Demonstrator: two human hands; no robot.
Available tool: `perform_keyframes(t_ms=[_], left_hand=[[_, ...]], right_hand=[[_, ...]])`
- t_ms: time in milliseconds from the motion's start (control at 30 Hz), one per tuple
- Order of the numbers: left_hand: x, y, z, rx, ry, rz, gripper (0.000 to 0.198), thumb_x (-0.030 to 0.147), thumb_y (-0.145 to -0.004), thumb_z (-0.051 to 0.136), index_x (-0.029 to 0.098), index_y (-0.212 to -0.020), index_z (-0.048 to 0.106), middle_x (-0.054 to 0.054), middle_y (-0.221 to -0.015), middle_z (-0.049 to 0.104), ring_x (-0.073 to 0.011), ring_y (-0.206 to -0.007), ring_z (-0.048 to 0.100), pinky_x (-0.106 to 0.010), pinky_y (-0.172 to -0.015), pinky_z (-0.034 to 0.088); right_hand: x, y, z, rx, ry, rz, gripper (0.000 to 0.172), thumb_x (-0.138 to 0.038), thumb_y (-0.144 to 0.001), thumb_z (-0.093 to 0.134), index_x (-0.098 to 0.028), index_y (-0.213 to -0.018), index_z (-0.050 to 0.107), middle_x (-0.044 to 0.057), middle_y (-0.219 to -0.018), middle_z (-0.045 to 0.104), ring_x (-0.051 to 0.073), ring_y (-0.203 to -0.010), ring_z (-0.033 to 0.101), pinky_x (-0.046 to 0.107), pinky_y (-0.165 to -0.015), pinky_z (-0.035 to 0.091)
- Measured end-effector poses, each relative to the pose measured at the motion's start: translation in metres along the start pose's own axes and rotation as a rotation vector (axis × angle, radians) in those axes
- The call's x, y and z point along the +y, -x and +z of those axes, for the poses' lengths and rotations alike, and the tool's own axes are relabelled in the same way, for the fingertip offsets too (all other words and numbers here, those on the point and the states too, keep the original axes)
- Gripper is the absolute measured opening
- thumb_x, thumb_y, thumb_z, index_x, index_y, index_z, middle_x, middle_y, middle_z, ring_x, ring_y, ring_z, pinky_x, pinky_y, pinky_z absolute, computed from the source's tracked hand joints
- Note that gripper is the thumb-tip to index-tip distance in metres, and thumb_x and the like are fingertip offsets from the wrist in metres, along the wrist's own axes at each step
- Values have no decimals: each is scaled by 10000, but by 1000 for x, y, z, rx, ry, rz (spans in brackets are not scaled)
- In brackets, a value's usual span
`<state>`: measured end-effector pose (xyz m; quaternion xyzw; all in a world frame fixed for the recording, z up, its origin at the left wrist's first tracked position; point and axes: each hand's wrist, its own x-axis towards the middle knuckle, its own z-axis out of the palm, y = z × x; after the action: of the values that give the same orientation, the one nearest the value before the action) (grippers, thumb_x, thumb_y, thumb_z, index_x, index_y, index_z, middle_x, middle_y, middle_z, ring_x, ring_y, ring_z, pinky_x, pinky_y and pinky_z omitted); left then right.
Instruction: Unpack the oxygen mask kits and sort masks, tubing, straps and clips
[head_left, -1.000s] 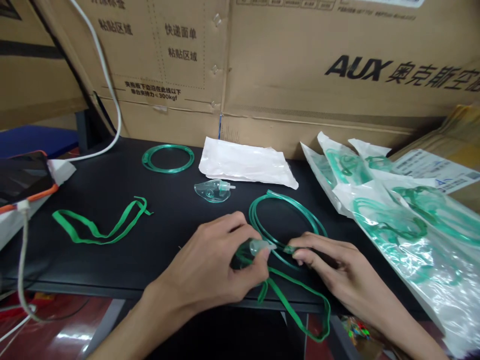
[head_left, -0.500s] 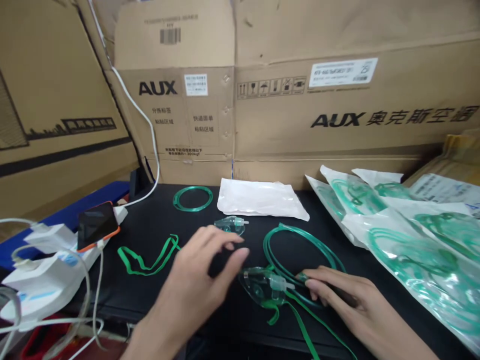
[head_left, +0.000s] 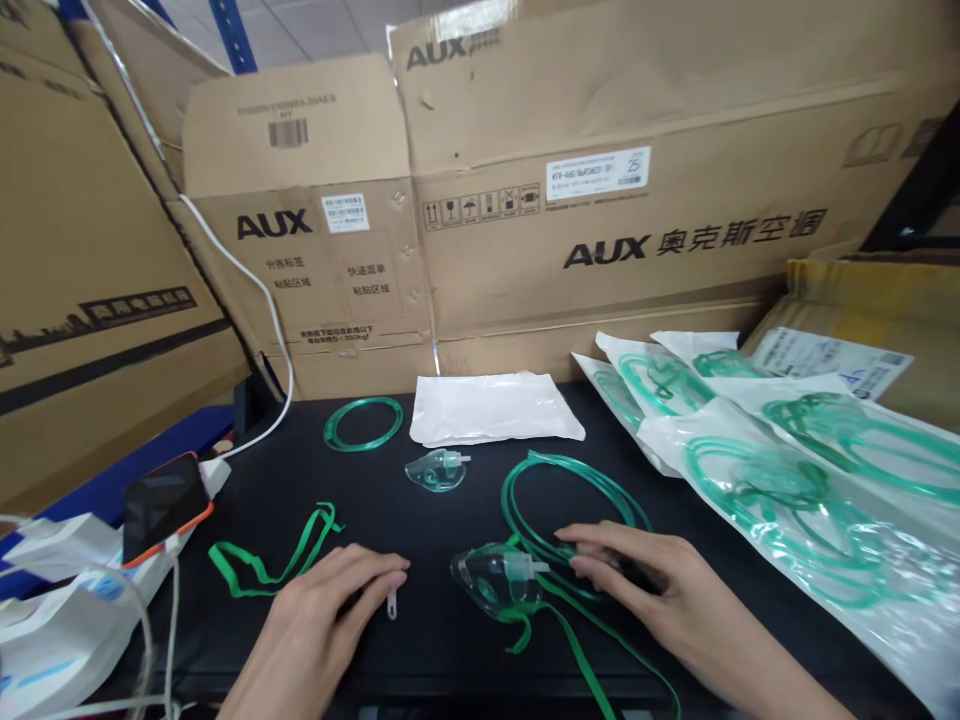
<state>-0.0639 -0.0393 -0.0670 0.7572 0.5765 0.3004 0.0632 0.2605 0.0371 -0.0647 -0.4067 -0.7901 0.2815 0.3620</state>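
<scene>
My left hand (head_left: 341,605) is low over the black table, its thumb and fingers pinched on a small whitish strip (head_left: 391,604) with a slot in its end. My right hand (head_left: 637,575) is closed on the near side of a coil of green tubing (head_left: 517,500), fingertips together on the tube. Left of that hand lies a clear green oxygen mask (head_left: 491,582) with a white connector, its green elastic strap (head_left: 576,652) trailing towards me. Farther back rests a smaller-looking clear mask (head_left: 437,472). A loose green strap (head_left: 262,574) lies beyond my left hand.
Another tubing coil (head_left: 330,430) and a white pouch (head_left: 495,408) lie at the back. Packed mask sets (head_left: 780,520) in clear-and-white pouches fill the right. On the left are a power strip (head_left: 67,650) with cables and a phone (head_left: 165,508). Cardboard (head_left: 495,280) walls the rear.
My left hand has moved left and down, from open beside the mask to pinching the whitish strip. My right hand stays at the tubing coil. The view has shifted right and tilted up.
</scene>
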Motion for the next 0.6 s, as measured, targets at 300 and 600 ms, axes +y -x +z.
perform_keyframes(t_ms=[300,600], left_hand=[[1,-11,-3,-26,-212,11,309,416,-1040,465,289,-1217,684,-20,-986,655,-160,-847,707,-232,-719,558],[46,-37,21,-60,-35,147,347,369,-1035,511,335,-1378,557,-40,-1201,628,-216,-1083,626,-380,-918,553]], right_hand=[[3,-6,-3,120,203,-216,178,-348,-985,588,-213,-944,696,42,-928,735,207,-864,714,334,-800,589],[16,10,-13,-34,492,-193,216,-391,-988,592,-268,-1140,684,70,-1111,666,261,-1050,630,474,-924,539]])
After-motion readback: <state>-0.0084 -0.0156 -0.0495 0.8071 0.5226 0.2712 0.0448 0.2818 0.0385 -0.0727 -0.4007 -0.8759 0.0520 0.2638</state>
